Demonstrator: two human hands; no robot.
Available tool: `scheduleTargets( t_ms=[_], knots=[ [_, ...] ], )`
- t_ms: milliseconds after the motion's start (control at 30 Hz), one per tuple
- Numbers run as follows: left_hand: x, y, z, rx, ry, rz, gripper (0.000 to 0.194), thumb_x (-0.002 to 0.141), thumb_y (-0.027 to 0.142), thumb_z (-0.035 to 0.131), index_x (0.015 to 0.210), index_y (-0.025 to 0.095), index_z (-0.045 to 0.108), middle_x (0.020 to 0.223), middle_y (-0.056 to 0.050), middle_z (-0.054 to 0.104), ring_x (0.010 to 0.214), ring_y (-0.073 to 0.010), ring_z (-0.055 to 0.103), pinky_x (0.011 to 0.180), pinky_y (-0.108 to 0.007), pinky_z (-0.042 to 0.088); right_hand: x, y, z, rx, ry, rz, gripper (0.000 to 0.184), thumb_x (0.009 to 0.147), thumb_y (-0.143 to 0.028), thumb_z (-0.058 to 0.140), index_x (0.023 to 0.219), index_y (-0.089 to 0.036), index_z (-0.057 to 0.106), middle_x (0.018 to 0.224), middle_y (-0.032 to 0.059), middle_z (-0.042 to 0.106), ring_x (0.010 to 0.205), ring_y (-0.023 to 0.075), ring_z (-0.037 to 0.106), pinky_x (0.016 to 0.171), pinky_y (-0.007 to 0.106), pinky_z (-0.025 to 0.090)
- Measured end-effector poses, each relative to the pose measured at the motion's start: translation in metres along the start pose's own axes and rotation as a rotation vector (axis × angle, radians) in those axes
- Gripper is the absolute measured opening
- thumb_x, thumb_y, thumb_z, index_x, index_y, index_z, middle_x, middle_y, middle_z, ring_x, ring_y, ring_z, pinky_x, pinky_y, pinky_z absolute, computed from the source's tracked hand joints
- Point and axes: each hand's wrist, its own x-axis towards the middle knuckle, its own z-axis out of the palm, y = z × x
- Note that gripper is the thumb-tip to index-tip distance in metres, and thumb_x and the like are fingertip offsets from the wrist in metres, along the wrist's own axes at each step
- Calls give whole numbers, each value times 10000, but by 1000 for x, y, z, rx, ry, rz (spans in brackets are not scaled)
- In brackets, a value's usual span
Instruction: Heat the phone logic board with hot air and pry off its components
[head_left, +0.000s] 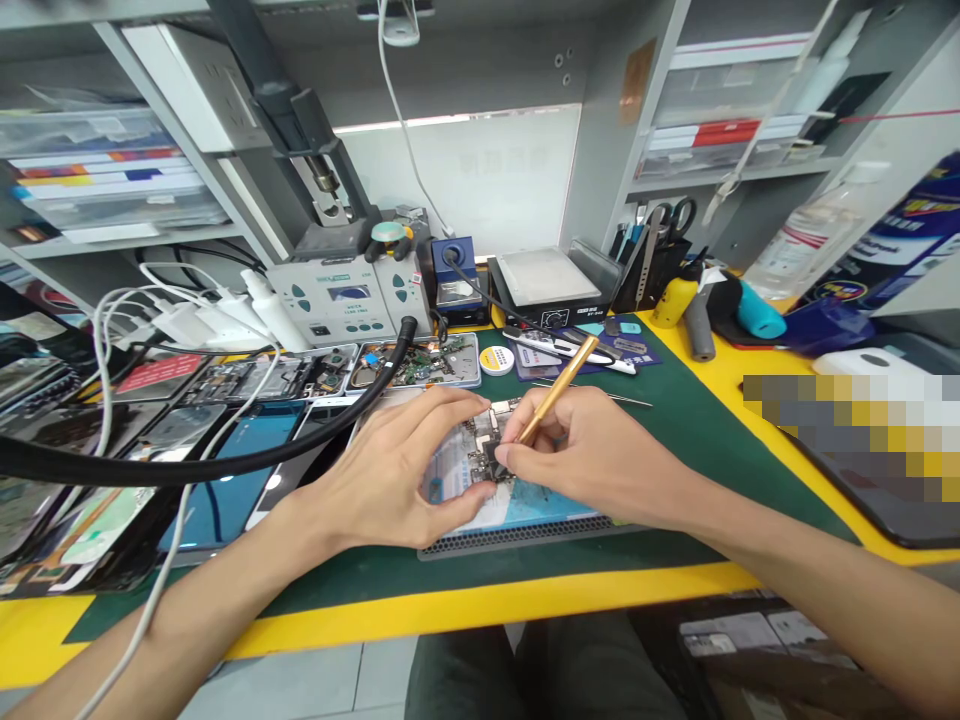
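My left hand (409, 465) steadies a small phone circuit board (481, 462), with the thumb at its near edge and the fingertips at its far edge. In my right hand (600, 452) is a slim gold pen-shaped tool (564, 380), tilted, its lower end pointing down at the board. The tool's tip is too small to make out, so I cannot tell whether it touches. Beneath the board lies a blue and white flat pad (517, 510) on the green mat (697, 460).
A black hose (300, 465) arcs in from the left over several phones. Behind the board are a parts tray (442, 362), a round yellow-and-white tin (496, 360) and tweezers (630, 400). A grey rework station (349, 300) stands at the back left, a soldering iron stand (457, 280) beside it.
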Motion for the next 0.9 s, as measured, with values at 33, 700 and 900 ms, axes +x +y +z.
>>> scheduleTargets(
  t_ms=[33, 700, 900],
  knots=[
    [0, 0, 0, -1, 0, 0, 620, 816, 367, 726, 1336, 122, 491, 1273, -160, 645, 1185, -263, 623, 1008, -397, 536, 0, 0, 0, 3, -1, -1, 70, 799, -206, 632, 741, -167, 640, 564, -69, 469, 515, 52, 385, 446, 179, 270],
    [-1, 0, 0, 1, 7, 9, 628, 817, 363, 727, 1346, 144, 470, 1275, -153, 645, 1193, -265, 623, 1018, -406, 534, -1, 1, 1, 24, 10, 9, 104, 825, -251, 642, 768, -164, 638, 570, -64, 475, 512, 56, 396, 442, 183, 270],
    [-1, 0, 0, -5, 15, 19, 622, 822, 356, 723, 1353, 174, 454, 1277, -145, 645, 1194, -268, 624, 1017, -418, 536, -1, 3, 1, 35, 23, 35, 106, 822, -264, 650, 779, -168, 636, 572, -63, 478, 515, 63, 404, 445, 184, 283]
  ],
)
